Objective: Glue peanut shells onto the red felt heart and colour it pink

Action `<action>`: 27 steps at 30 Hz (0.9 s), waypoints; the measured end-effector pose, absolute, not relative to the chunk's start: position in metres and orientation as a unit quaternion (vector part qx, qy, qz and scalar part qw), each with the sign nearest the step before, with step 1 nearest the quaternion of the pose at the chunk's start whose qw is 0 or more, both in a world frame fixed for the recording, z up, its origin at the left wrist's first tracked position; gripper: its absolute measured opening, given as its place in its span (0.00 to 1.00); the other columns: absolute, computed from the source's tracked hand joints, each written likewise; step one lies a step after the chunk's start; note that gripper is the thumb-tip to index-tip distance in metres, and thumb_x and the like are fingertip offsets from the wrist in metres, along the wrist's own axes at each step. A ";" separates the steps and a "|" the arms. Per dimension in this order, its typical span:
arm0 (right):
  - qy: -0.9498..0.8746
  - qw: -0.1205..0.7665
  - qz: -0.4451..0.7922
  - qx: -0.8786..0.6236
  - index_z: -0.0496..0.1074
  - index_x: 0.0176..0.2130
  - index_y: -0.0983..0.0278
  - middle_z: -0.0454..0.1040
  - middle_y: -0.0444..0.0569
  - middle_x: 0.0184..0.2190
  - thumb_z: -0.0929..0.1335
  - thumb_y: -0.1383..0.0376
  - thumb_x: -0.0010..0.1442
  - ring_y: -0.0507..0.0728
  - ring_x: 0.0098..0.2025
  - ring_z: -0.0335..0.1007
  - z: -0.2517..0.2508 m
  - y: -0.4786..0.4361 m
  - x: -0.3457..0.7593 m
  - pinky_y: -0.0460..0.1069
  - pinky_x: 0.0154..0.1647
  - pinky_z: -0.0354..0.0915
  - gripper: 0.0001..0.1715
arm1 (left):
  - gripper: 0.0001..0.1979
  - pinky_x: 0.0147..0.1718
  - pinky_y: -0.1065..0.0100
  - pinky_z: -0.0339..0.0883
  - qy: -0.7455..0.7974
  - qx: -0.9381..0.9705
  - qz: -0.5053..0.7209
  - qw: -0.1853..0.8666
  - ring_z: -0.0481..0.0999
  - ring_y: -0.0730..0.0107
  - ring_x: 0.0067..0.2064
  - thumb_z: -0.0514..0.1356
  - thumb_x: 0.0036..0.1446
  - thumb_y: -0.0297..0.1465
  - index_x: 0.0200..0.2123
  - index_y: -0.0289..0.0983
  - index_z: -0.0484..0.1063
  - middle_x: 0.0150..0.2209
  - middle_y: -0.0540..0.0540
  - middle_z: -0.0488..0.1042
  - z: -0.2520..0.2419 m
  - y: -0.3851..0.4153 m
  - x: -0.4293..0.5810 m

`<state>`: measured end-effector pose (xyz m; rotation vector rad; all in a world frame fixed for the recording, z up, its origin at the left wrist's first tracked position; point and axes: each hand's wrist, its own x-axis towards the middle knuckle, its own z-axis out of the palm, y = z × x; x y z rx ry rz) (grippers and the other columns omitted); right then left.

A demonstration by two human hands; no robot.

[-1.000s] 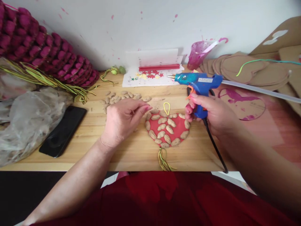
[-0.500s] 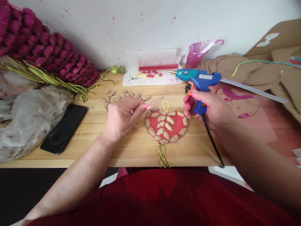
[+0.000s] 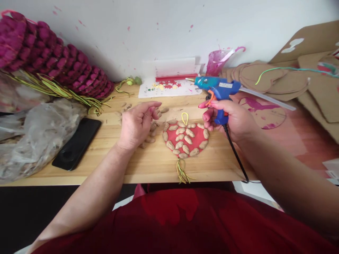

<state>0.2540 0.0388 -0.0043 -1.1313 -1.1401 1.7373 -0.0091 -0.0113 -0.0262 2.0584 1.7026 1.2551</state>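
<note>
A red heart (image 3: pixel 197 135) edged and partly filled with peanut shells lies on the wooden table (image 3: pixel 159 165), with a yellow loop at its top and yellow strands at its tip. My right hand (image 3: pixel 235 118) is closed round the handle of a blue glue gun (image 3: pixel 219 88), held just right of and above the heart with its nozzle pointing left. My left hand (image 3: pixel 136 123) hovers left of the heart over loose peanut shells (image 3: pixel 152 127), its fingers loosely stretched toward the pile, and I see nothing in them.
A black phone (image 3: pixel 76 143) and a crumpled plastic bag (image 3: pixel 34 137) lie at the left. Magenta stacked craft pieces (image 3: pixel 53 63) fill the back left. A star-printed paper (image 3: pixel 169 88), a pink cup (image 3: pixel 215 61) and cardboard cut-outs (image 3: pixel 278 79) sit behind. The gun's cord (image 3: pixel 235 155) runs off the front edge.
My left hand has left its pinch beside the heart, moved back-left over the loose shells and opened its fingers. The glue gun has shifted slightly left and lower.
</note>
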 end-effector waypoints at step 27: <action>-0.457 0.415 0.654 -0.436 0.77 0.34 0.66 0.69 0.44 0.21 0.70 0.65 0.54 0.51 0.20 0.65 -0.005 0.037 0.257 0.45 0.16 0.58 0.07 | 0.13 0.31 0.71 0.68 0.584 0.685 0.428 0.081 0.74 0.73 0.27 0.54 0.68 0.33 0.46 0.38 0.79 0.26 0.51 0.77 -0.026 -0.010 -0.010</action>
